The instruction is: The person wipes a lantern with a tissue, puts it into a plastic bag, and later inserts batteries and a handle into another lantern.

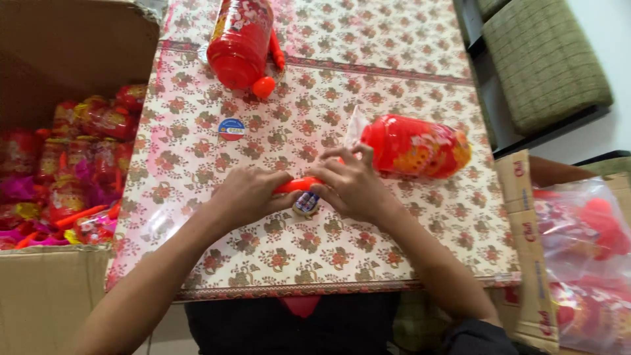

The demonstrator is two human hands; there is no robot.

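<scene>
My left hand [248, 195] and my right hand [351, 183] meet at the middle of the table, both gripping a thin orange-red stick [294, 186]. A small round battery-like piece [306, 204] sits under my right fingers. Just right of my right hand lies a red printed lantern [415, 146] on its side, with clear plastic wrap [355, 125] at its near end. A second red lantern [240, 41] with a red handle and ball lies at the far edge of the table.
A floral tablecloth [394, 66] covers the table. A round blue-and-red sticker [231, 129] lies on it. An open cardboard box [52, 171] of wrapped red lanterns stands left; another box [578, 263] with bagged red items stands right. Green cushioned seats [542, 59] are far right.
</scene>
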